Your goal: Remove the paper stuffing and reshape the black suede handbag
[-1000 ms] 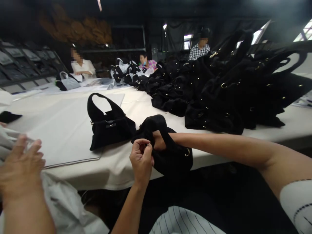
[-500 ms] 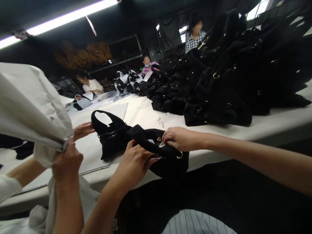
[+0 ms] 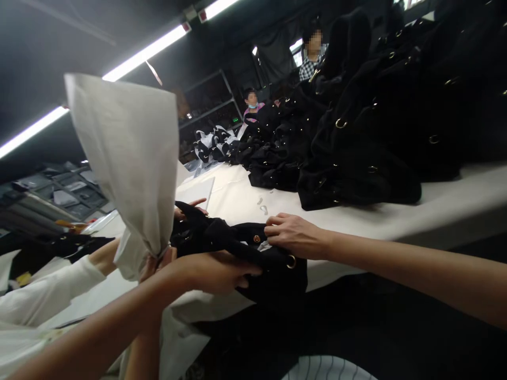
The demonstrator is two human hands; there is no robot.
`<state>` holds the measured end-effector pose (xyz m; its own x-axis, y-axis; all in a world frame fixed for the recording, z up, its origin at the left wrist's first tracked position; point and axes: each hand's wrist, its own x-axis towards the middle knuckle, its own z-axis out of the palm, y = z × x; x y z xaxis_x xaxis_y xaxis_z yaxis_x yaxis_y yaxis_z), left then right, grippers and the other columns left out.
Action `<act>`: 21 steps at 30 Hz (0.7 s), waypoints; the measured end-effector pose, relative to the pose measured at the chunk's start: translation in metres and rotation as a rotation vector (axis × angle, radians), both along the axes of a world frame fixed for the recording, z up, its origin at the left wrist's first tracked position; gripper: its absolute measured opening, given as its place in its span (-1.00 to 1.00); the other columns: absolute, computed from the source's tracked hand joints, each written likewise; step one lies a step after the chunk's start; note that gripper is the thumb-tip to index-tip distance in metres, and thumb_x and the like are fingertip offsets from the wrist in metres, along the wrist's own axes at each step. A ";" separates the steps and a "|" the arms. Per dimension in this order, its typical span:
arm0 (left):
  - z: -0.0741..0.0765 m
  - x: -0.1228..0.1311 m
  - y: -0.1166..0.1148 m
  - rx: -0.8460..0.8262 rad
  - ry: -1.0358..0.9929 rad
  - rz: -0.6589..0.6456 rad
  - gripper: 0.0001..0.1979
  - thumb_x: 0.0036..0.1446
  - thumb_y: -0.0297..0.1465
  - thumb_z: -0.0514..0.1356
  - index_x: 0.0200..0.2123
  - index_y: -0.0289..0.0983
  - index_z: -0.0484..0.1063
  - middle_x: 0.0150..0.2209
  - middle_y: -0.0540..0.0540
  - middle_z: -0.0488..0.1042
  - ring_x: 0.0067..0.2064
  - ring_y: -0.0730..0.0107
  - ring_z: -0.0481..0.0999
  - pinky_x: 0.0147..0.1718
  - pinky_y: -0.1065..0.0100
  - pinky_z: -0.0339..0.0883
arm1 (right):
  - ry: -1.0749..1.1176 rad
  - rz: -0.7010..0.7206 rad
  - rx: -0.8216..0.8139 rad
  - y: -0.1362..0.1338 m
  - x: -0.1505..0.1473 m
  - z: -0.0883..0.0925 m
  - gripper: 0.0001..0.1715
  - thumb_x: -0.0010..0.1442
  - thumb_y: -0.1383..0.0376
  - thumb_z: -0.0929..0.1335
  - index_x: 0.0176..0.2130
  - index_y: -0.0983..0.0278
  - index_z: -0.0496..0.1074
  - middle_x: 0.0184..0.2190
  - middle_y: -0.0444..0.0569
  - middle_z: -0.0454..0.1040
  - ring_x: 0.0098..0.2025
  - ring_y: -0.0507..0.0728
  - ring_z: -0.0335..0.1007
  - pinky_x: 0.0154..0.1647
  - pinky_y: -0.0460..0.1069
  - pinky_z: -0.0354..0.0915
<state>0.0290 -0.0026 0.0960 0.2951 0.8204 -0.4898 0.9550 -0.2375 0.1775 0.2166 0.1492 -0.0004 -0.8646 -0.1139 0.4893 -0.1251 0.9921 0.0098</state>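
Note:
A black handbag (image 3: 273, 277) with gold rings and a round gold snap lies at the table's near edge, its mouth facing up. My left hand (image 3: 224, 272) reaches in from the left and is closed on the near side of the bag, under its handle. My right hand (image 3: 291, 235) pinches the bag's upper rim beside the snap, where a little pale material shows inside. Some of my fingertips are hidden by the bag. A second black handbag (image 3: 190, 227) stands just left, partly covered.
A co-worker's hand (image 3: 160, 259) grips a bunched white cloth bag (image 3: 134, 158) close to my left arm. Many black handbags (image 3: 356, 142) are heaped on the white table (image 3: 233, 195). People stand behind.
The co-worker's white cloth bag has swung right and upright, near my left forearm. My left hand has turned lower on the handbag. My right hand stays at the rim. The view has tilted.

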 end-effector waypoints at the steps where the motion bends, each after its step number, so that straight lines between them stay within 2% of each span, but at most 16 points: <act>1: 0.000 -0.003 0.006 -0.084 0.010 0.020 -0.63 0.21 -0.37 0.19 0.09 -0.05 0.46 0.04 -0.02 0.52 0.05 0.22 0.49 0.09 0.26 0.36 | 0.003 0.014 0.024 0.001 0.000 -0.001 -0.91 0.32 0.41 0.33 -0.25 0.29 0.45 -0.22 -0.07 0.46 -0.08 0.16 0.27 -0.08 0.05 0.13; 4: -0.001 -0.006 0.023 -0.258 0.004 0.059 -0.58 0.15 -0.42 0.26 0.10 -0.12 0.45 0.01 -0.04 0.52 0.00 0.23 0.52 0.03 0.28 0.40 | -0.007 0.019 0.077 0.002 0.003 0.005 -0.90 0.34 0.38 0.33 -0.14 0.27 0.44 -0.18 -0.06 0.46 -0.08 0.16 0.25 -0.10 0.07 0.10; 6: -0.001 -0.002 0.027 -0.289 0.016 0.031 -0.59 0.10 -0.47 0.30 0.05 -0.17 0.47 -0.03 -0.04 0.53 -0.02 0.24 0.53 0.03 0.27 0.40 | -0.016 0.007 0.126 0.003 0.004 0.010 -0.91 0.34 0.37 0.33 -0.20 0.27 0.45 -0.20 -0.06 0.45 -0.10 0.17 0.24 -0.14 0.08 0.09; 8: 0.000 0.005 0.025 -0.251 0.061 0.004 -0.62 0.11 -0.47 0.31 0.02 -0.19 0.48 -0.03 -0.05 0.53 -0.03 0.22 0.53 0.03 0.26 0.41 | -0.014 0.009 0.186 0.007 0.004 0.012 -0.82 0.36 0.37 0.30 -0.31 0.29 0.45 -0.24 -0.05 0.45 -0.14 0.17 0.23 -0.18 0.07 0.09; 10: 0.000 0.011 0.017 -0.109 0.101 -0.008 -0.67 0.15 -0.47 0.28 0.01 -0.19 0.48 -0.02 -0.07 0.53 -0.04 0.20 0.54 -0.01 0.26 0.43 | 0.032 0.013 0.187 0.013 0.005 0.011 -0.71 0.38 0.40 0.26 -0.38 0.32 0.44 -0.28 -0.03 0.46 -0.19 0.16 0.22 -0.21 0.05 0.12; 13: -0.003 0.015 0.004 0.230 0.130 -0.114 -0.64 0.23 -0.54 0.15 0.09 -0.24 0.41 0.06 -0.16 0.48 0.04 0.15 0.51 0.04 0.24 0.42 | 0.184 0.017 -0.022 0.025 0.005 0.009 -0.70 0.35 0.49 0.23 -0.33 0.35 0.49 -0.23 0.00 0.51 -0.21 0.12 0.26 -0.18 -0.01 0.21; 16: -0.006 0.016 0.002 0.497 0.221 -0.299 -0.63 0.23 -0.65 0.01 0.04 -0.30 0.37 -0.04 -0.18 0.50 -0.01 0.17 0.51 -0.02 0.24 0.42 | 0.273 -0.013 -0.327 0.035 0.004 0.018 -0.68 0.16 0.63 0.28 -0.32 0.34 0.55 -0.21 -0.04 0.54 -0.18 0.08 0.36 -0.08 -0.06 0.26; 18: -0.010 0.018 0.006 0.612 0.314 -0.398 -0.72 0.25 -0.65 0.00 -0.09 -0.28 0.39 -0.20 -0.13 0.48 -0.13 0.18 0.52 -0.17 0.24 0.43 | 0.189 -0.090 -0.528 0.038 0.002 0.030 -0.67 0.07 0.63 0.30 -0.35 0.33 0.59 -0.26 -0.07 0.56 -0.20 0.07 0.43 -0.10 -0.09 0.28; 21: -0.019 0.026 0.017 0.734 0.384 -0.505 -0.82 0.28 -0.60 0.03 -0.21 -0.26 0.38 -0.29 -0.08 0.44 -0.24 0.20 0.49 -0.26 0.22 0.39 | -0.112 -0.229 -0.770 0.042 -0.004 0.050 -0.77 0.13 0.44 0.36 -0.24 0.32 0.62 -0.31 -0.08 0.59 -0.25 0.08 0.48 -0.22 -0.12 0.29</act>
